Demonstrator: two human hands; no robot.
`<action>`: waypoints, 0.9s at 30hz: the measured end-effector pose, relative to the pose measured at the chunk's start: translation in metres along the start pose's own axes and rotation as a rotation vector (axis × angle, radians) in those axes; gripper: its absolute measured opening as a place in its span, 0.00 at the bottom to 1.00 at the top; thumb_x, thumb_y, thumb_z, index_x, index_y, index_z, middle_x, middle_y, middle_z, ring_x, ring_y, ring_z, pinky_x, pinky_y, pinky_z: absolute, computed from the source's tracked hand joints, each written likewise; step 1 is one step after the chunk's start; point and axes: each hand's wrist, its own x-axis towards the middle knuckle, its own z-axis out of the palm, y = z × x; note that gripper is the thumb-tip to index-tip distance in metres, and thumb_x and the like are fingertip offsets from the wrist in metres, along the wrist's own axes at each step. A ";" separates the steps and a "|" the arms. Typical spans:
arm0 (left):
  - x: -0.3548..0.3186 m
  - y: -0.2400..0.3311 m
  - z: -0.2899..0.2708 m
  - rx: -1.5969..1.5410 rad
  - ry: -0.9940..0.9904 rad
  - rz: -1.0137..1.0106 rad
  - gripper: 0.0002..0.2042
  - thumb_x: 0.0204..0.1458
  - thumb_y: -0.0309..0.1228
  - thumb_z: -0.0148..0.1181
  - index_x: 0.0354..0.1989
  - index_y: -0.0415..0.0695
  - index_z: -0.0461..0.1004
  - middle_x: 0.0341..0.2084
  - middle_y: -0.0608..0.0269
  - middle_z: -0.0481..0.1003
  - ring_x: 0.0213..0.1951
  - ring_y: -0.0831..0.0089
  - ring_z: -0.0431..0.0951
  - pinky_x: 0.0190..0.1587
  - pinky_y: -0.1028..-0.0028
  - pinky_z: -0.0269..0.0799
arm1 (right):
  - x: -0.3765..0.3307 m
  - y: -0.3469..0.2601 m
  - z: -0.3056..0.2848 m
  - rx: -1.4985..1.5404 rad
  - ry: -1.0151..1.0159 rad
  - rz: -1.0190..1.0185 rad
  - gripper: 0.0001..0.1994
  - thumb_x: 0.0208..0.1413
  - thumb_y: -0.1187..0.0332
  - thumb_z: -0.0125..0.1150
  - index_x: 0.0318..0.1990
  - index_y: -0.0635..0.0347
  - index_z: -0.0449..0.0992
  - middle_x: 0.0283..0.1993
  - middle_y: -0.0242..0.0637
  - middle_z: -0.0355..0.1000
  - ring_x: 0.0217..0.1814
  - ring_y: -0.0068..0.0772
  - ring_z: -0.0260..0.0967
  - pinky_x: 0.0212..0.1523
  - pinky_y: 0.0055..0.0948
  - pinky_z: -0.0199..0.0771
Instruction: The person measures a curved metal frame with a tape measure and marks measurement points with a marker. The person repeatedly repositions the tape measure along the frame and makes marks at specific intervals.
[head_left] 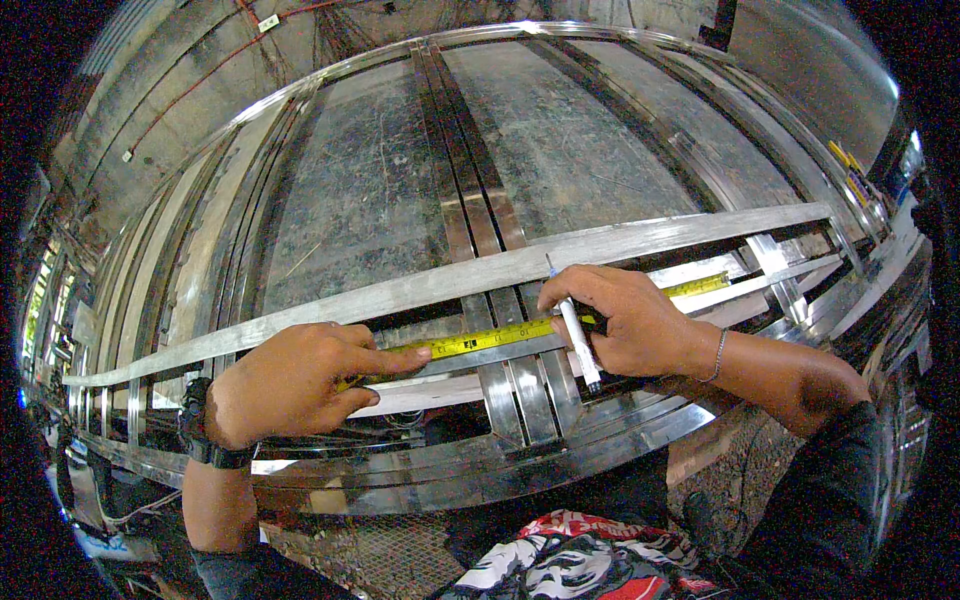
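A yellow tape measure blade (480,342) is drawn out along a narrow metal bar between my hands, and its yellow continues past the right one. My left hand (290,385), wearing a black wristwatch, pinches the blade with thumb and stretched forefinger. Held in my right hand (635,322) is a white marker pen (577,345), crossing the blade with its thin tip pointing away and a dark end toward me. The right fingers also rest at the tape. Just beyond both hands lies a long pale metal bar (400,288) across the frame.
A large shiny metal frame (600,440) with several crosspieces fills the work area, with gaps between its bars. Dull sheet panels (355,180) lie beyond the pale bar. Yellow tools or markers (848,165) sit at the far right. A concrete wall (190,75) stands behind.
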 end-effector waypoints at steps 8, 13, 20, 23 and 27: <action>0.002 0.001 0.001 0.032 0.000 -0.014 0.29 0.60 0.32 0.66 0.73 0.64 0.75 0.32 0.51 0.76 0.37 0.46 0.80 0.43 0.51 0.75 | -0.001 0.003 -0.001 -0.006 0.004 -0.022 0.22 0.52 0.74 0.68 0.56 0.51 0.75 0.52 0.48 0.80 0.58 0.60 0.78 0.57 0.52 0.79; 0.004 0.002 0.000 0.026 -0.005 -0.017 0.29 0.60 0.32 0.66 0.73 0.64 0.75 0.32 0.50 0.76 0.37 0.46 0.79 0.42 0.51 0.74 | -0.001 -0.001 -0.003 -0.020 -0.015 0.020 0.22 0.52 0.73 0.68 0.56 0.52 0.75 0.53 0.48 0.80 0.59 0.60 0.78 0.58 0.52 0.78; 0.001 -0.001 0.002 0.020 -0.012 -0.001 0.31 0.60 0.32 0.66 0.74 0.63 0.74 0.32 0.51 0.75 0.37 0.46 0.79 0.43 0.51 0.74 | -0.001 -0.004 -0.004 -0.003 0.000 0.027 0.21 0.53 0.73 0.70 0.55 0.52 0.75 0.52 0.47 0.80 0.58 0.60 0.78 0.57 0.51 0.79; 0.002 -0.002 0.002 0.018 -0.037 -0.007 0.33 0.59 0.32 0.67 0.76 0.63 0.71 0.33 0.50 0.73 0.39 0.45 0.78 0.44 0.51 0.73 | -0.002 -0.003 -0.002 0.008 0.014 0.023 0.21 0.53 0.73 0.71 0.54 0.52 0.75 0.51 0.47 0.81 0.57 0.60 0.79 0.55 0.52 0.80; 0.004 -0.003 0.003 0.014 -0.035 0.006 0.33 0.59 0.32 0.67 0.76 0.62 0.71 0.33 0.50 0.73 0.40 0.45 0.78 0.44 0.51 0.73 | -0.002 -0.001 -0.002 0.013 0.022 0.023 0.21 0.52 0.73 0.71 0.54 0.51 0.75 0.50 0.47 0.81 0.55 0.61 0.79 0.53 0.52 0.80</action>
